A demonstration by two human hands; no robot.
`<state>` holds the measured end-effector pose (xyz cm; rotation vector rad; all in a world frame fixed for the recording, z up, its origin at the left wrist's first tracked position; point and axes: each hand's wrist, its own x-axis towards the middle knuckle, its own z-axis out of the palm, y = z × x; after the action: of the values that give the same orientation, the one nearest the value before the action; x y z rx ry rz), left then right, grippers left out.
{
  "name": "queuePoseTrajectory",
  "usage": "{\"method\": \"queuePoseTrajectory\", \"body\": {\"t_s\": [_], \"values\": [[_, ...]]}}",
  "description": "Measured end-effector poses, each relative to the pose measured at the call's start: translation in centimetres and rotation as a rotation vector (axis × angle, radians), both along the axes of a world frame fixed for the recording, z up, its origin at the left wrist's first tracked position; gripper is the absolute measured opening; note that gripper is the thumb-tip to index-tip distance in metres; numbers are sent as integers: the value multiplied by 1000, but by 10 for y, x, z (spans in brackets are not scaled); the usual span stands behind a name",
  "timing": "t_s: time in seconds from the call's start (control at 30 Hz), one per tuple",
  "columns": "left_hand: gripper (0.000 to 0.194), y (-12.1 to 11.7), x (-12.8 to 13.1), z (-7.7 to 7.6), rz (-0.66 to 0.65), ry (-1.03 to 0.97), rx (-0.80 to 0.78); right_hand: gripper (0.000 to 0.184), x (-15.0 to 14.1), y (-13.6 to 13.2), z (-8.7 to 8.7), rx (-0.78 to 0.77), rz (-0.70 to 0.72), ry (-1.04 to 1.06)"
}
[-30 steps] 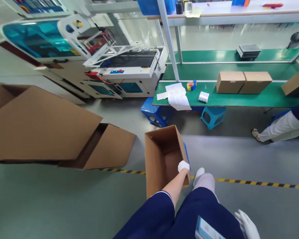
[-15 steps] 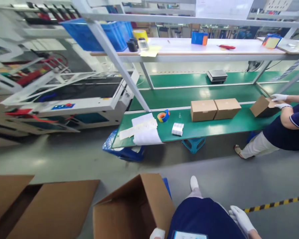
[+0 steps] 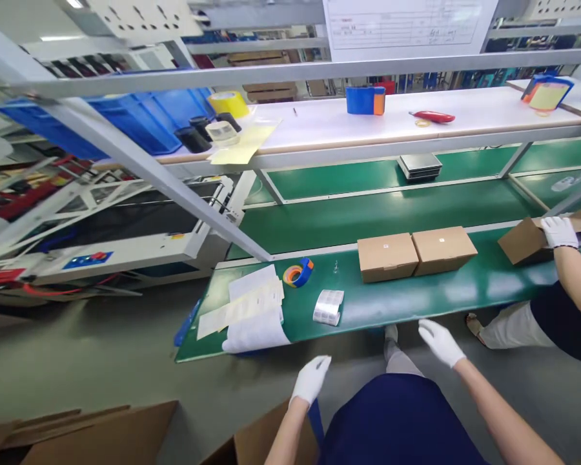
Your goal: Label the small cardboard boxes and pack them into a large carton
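Note:
My left hand (image 3: 310, 380), in a white glove, hangs in the air in front of the green bench (image 3: 353, 323), its fingers stretched out and holding nothing. Also gloved and empty, my right hand (image 3: 440, 342) is just short of the bench's front edge with fingers extended. Beyond it, two closed brown cardboard boxes (image 3: 386, 258) (image 3: 444, 250) stand side by side on the bench. A curled sheet of labels (image 3: 328, 307) lies to their left, near a tape dispenser (image 3: 299, 273) and several loose papers (image 3: 256, 303).
At the right, a co-worker's gloved hand (image 3: 559, 232) rests on a tilted cardboard box (image 3: 523, 240). An open carton (image 3: 275, 433) stands below my left arm. The upper shelf (image 3: 314, 129) carries blue bins (image 3: 145, 119), tape and a red cutter (image 3: 433, 117). A metal post (image 3: 164, 187) slants down at left.
Both my hands have risen and moved forward to the bench, the left from beside the open carton. My view has come closer to the bench. The co-worker's hand has shifted on the tilted box.

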<state>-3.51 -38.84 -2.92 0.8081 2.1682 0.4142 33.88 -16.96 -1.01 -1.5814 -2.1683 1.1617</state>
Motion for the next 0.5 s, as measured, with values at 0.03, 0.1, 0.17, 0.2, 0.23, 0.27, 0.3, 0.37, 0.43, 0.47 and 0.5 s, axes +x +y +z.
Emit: {"method": "queuePoseTrajectory", "body": {"t_s": [0.03, 0.1, 0.17, 0.2, 0.23, 0.27, 0.3, 0.37, 0.43, 0.47, 0.5], "values": [[24, 35, 0, 8, -44, -6, 70, 45, -3, 47, 17, 161, 23, -32], [29, 105, 6, 30, -123, 9, 159, 45, -8, 145, 50, 381, 42, -86], [35, 168, 16, 55, -212, 58, 217, 48, -12, 236, 75, 440, 39, -95], [37, 197, 22, 67, -264, 85, 244, 51, -15, 275, 83, 477, 21, -117], [38, 222, 27, 77, -314, 107, 266, 54, -17, 307, 86, 507, -5, -167], [39, 244, 32, 85, -354, 121, 277, 57, -19, 333, 87, 519, -34, -216], [39, 262, 36, 91, -392, 121, 279, 60, -19, 351, 84, 521, -56, -266], [38, 285, 41, 95, -456, 92, 261, 64, -14, 369, 73, 497, -64, -340], [39, 293, 40, 90, -495, 40, 230, 60, 2, 367, 60, 483, -25, -385], [39, 292, 38, 86, -500, 11, 212, 56, 14, 359, 54, 494, 1, -407], [40, 288, 34, 79, -488, -15, 191, 51, 27, 348, 48, 513, 25, -432]]}}
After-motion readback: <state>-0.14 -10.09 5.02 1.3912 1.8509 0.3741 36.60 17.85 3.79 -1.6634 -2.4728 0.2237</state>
